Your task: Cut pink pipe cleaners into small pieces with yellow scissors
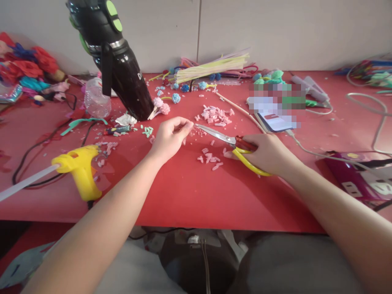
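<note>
While scissors (pixel 217 134) are gripped by the right hand (pixel 266 152), the left hand (pixel 172 137) is pinched closed left of pink pieces (pixel 216 116); whether anything is held cannot be told.

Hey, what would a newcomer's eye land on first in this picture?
Probably the tall black bottle, toward the back left of the red table, then the bright yellow glue gun at the front left. In the middle, the right hand holds scissors, their tips close to the left hand.
</note>
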`<state>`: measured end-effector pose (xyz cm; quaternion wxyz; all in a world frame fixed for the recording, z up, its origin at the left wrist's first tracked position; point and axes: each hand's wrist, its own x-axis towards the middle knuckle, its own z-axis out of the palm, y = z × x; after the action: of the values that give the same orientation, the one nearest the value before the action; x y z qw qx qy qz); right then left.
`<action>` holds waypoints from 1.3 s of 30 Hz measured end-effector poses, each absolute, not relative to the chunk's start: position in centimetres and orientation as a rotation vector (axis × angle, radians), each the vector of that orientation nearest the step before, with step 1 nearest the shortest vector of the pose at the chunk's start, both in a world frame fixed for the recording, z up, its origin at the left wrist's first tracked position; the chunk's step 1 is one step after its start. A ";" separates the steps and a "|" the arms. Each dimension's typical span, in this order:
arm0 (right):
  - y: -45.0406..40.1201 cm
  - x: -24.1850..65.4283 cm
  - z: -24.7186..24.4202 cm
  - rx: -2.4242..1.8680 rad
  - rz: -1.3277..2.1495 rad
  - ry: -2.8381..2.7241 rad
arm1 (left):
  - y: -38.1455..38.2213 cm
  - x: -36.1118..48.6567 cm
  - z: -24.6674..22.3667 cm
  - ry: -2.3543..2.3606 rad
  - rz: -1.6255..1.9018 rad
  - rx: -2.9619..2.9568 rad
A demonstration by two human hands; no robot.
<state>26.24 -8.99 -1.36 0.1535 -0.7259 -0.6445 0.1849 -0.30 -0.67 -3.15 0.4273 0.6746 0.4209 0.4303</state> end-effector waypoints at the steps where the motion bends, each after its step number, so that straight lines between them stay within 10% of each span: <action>1: -9.0 26.3 -1.4 -2.079 0.532 -1.848 | -0.7 -0.3 -3.1 1.045 1.075 1.685; 39: -8.7 26.7 -2.0 -2.057 0.518 -1.856 | -0.8 -0.2 -2.7 1.034 1.049 1.628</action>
<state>26.68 -8.71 -1.95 0.1607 -0.7203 -0.6499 0.1813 -0.19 -0.85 -2.69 0.4555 0.6602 0.4193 0.4253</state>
